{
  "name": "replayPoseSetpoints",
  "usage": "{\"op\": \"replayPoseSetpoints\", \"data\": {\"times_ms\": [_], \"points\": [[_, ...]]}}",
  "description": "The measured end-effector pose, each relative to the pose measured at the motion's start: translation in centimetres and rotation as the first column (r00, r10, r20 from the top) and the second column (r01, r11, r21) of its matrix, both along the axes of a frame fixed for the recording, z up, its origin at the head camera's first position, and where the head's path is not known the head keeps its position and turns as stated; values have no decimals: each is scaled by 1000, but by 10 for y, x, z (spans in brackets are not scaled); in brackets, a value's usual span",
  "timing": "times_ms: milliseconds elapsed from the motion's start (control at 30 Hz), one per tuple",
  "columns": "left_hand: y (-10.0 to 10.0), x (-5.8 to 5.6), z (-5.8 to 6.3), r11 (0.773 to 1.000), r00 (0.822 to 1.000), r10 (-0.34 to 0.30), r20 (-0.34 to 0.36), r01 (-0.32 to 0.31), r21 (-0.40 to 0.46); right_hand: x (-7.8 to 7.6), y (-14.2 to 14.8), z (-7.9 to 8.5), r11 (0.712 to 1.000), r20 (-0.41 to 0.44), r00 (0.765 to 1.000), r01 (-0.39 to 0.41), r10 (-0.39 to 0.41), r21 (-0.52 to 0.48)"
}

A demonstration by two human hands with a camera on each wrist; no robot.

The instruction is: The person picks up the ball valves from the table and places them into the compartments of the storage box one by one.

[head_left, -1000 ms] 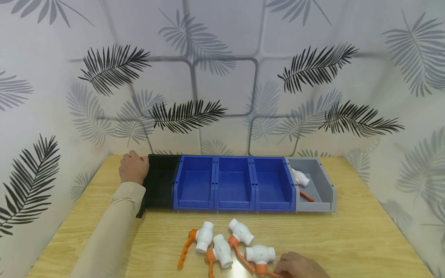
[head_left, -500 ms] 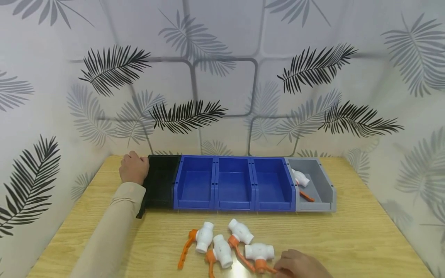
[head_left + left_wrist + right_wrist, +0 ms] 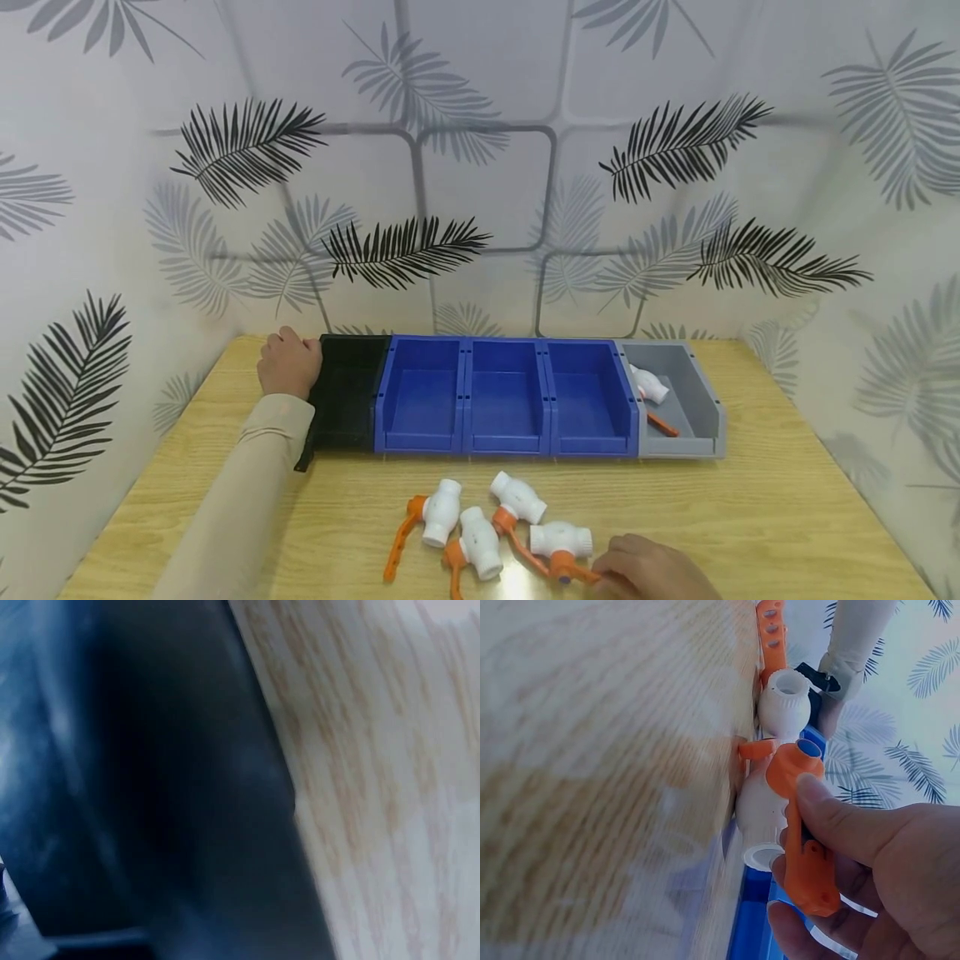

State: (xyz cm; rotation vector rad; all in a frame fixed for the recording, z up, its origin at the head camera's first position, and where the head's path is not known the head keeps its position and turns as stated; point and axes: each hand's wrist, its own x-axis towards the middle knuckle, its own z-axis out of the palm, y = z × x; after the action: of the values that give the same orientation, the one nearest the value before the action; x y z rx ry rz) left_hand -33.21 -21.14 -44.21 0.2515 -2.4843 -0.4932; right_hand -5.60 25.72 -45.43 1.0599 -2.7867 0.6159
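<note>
My right hand [image 3: 651,570] pinches the orange lever of a white ball valve [image 3: 561,540] between thumb and fingers at the table's front. In the right wrist view the lever [image 3: 810,877] lies under the thumb, its hub up. To its left, more white ball valves with orange levers lie on the wood: a tilted valve [image 3: 519,498], a middle valve [image 3: 480,546] and a left valve [image 3: 441,512]. My left hand [image 3: 288,362] grips the left wall of the black bin [image 3: 347,392], its fingertips hidden; the left wrist view shows that dark wall [image 3: 225,750] close up and blurred.
Three blue bins, the left [image 3: 423,400], middle [image 3: 506,400] and right [image 3: 588,400], stand joined in a row beside the black one. A grey bin [image 3: 693,400] at the right end holds a ball valve [image 3: 648,385]. A patterned backdrop [image 3: 480,183] rises behind the table [image 3: 750,517].
The valve in my right hand has turned a little, its lever end rising and the hub's blue end coming into sight. The left hand has stayed at the black bin.
</note>
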Motion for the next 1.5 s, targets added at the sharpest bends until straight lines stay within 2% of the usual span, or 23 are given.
{"op": "replayPoseSetpoints", "data": {"times_ms": [300,600,700,933,1100,1167,1333,1500], "points": [[0,0,1,1000,999,-9,37,9,-1,-2,2,1,1000,-84,996,-22,22,2],[-1,2,1,1000,1000,-8,29,9,-5,-2,4,3,1000,-152,988,-25,26,13],[-1,3,2,1000,1000,-9,12,9,-8,-1,5,3,1000,-188,982,-12,13,10],[-1,0,0,1000,1000,-9,16,9,-19,2,5,9,997,-189,979,70,-76,-38],[-3,-3,-3,1000,1000,-11,12,12,-28,1,7,16,986,-262,953,130,-152,-101],[-3,-3,-3,1000,1000,-14,10,15,-25,-2,9,20,984,-299,941,127,-159,-125],[-3,-3,-2,1000,999,-17,33,17,-22,-11,14,32,980,-423,889,111,-173,-167],[-3,-2,-1,999,999,-21,41,22,-23,-20,18,44,974,-479,850,161,-220,-161]]}}
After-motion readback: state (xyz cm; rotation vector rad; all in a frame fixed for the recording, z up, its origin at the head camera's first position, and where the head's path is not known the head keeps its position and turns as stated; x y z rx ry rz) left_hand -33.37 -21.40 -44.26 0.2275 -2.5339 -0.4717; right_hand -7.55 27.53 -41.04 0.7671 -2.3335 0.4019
